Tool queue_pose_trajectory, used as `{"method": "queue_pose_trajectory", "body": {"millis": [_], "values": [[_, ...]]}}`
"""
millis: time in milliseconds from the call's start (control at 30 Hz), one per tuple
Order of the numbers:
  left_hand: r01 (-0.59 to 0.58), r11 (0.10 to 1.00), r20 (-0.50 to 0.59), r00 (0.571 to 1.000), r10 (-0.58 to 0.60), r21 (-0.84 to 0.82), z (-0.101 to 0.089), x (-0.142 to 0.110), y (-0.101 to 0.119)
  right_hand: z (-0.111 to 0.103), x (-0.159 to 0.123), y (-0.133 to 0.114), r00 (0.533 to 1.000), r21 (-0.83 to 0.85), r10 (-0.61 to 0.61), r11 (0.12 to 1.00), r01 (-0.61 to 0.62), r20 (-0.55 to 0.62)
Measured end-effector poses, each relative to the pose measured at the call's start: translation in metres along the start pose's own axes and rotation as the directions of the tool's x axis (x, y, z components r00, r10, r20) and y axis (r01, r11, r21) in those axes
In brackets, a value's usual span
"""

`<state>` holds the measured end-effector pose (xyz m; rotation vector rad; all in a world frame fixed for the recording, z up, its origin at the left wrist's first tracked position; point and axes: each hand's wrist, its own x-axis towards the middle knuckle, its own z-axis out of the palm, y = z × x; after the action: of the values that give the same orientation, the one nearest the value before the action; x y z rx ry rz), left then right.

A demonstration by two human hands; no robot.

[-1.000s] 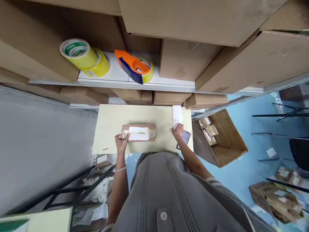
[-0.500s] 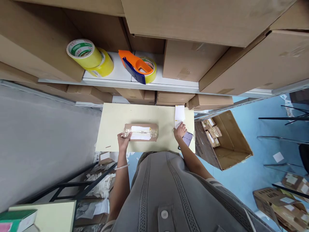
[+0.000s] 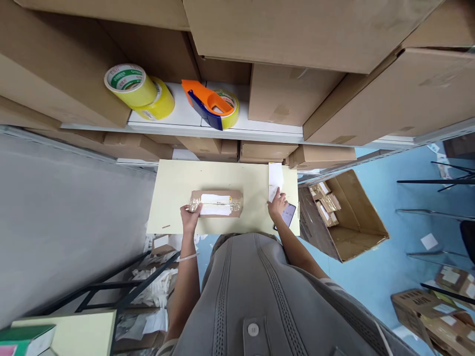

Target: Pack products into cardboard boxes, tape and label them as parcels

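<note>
While the left hand (image 3: 190,217) is gripping the taped cardboard parcel (image 3: 216,203) steady on the desk (image 3: 170,198), the right hand (image 3: 277,205) is pinching a white paper slip (image 3: 275,178) closed at its edge.

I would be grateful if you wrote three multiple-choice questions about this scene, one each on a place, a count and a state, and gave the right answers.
1. Where is the orange-and-blue tape dispenser?
A. On the pale yellow board
B. On the shelf
C. Inside the open cardboard box

2. How many rolls of yellow tape show on the shelf, counting any in the dispenser?
A. Five
B. Two
C. Three

3. What is the left hand doing?
A. Holding the end of the brown taped parcel
B. Holding a phone
C. Reaching into the box

Answers:
1. B, as the dispenser sits on the shelf beside the loose rolls.
2. C, as two loose rolls lie there and a third is in the dispenser.
3. A, as the hand is at the parcel's left end on the board.
</note>
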<state>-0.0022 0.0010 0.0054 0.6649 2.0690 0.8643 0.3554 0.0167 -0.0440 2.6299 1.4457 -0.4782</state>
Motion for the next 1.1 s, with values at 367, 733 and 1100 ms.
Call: {"method": "queue_pose_trajectory", "body": {"millis": [367,733,1100], "values": [[-0.036,0.999,-0.015,0.999,0.036,0.0,0.001,0.001,-0.005,-0.007,0.041,0.0,0.941,-0.241,-0.286,0.915,0.325,0.183],[-0.038,0.999,-0.034,0.999,0.037,-0.028,0.002,0.0,-0.005,-0.012,0.049,-0.003,0.944,-0.195,-0.233,0.94,0.28,0.234],[-0.056,0.998,-0.043,0.998,0.055,-0.026,0.003,0.002,-0.011,-0.005,0.026,0.0,0.974,0.02,-0.126,0.992,0.124,0.188]]}}
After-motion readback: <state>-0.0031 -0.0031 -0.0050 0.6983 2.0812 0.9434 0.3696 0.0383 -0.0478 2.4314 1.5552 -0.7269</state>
